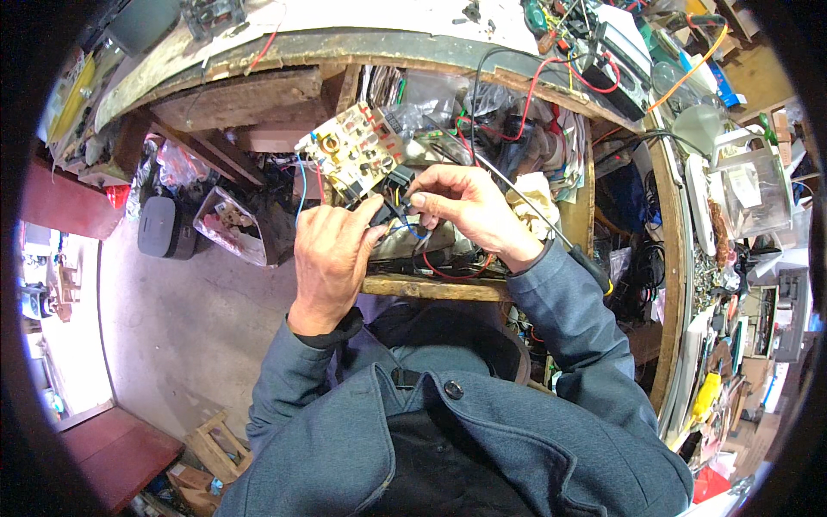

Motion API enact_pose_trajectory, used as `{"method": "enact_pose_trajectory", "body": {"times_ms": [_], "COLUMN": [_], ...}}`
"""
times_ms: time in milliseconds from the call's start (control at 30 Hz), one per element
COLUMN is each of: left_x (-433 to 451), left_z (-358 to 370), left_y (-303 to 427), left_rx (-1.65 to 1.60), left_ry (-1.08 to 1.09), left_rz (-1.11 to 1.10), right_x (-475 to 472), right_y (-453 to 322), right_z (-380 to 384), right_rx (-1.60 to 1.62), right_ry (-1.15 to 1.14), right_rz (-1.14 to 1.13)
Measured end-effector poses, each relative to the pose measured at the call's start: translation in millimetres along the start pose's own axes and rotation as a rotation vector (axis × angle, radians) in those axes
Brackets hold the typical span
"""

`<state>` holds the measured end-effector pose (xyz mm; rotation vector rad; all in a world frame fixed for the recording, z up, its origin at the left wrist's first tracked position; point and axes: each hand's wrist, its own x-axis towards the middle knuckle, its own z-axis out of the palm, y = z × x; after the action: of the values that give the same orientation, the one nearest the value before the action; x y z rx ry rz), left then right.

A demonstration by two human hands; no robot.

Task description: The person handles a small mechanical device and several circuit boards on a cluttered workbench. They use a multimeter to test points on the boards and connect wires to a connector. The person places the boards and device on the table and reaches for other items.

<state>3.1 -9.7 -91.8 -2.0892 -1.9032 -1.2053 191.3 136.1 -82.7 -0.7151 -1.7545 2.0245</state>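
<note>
A cream-coloured circuit board (352, 147) with coils, capacitors and several red parts tilts up in front of me, above the drawer. My left hand (336, 252) grips black housings at the board's lower edge between thumb and fingers. My right hand (462, 205) pinches a small dark part with thin wires beside that edge; its exact shape is hidden by the fingertips. A blue wire (410, 227) loops below the fingers. Close by, a red wire (455, 276) curves over the drawer's wooden front (439, 288). From the board's left side hangs a light blue wire (301, 187).
A long-shafted screwdriver (589, 266) lies slanting across the drawer, right of my right hand. Plastic bags (429, 97) and papers (568, 148) fill the drawer. The worn workbench edge (387, 48) crosses ahead. A lined box (232, 226) stands on the floor, left.
</note>
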Motion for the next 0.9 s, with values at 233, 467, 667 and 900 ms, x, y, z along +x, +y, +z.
{"method": "enact_pose_trajectory", "body": {"times_ms": [233,467,667,900], "left_x": [0.3,1.7,2.3,2.5], "left_z": [-0.5,-1.4,0.0,0.3], "left_y": [0.5,2.2,0.8,-0.2], "left_rx": [-0.016,0.005,0.033,0.026], "left_ry": [-0.014,-0.020,-0.044,-0.051], "left_rz": [-0.013,-0.007,-0.005,0.004], "right_x": [-0.7,-1.7,-1.7,-3.4], "right_y": [-2.8,-5.3,-4.0,-5.8], "right_z": [1.4,0.9,-0.5,-0.8], "right_rx": [-0.038,-0.021,-0.056,0.010], "right_ry": [-0.007,0.001,0.015,0.019], "right_rz": [0.010,0.002,-0.020,-0.032]}}
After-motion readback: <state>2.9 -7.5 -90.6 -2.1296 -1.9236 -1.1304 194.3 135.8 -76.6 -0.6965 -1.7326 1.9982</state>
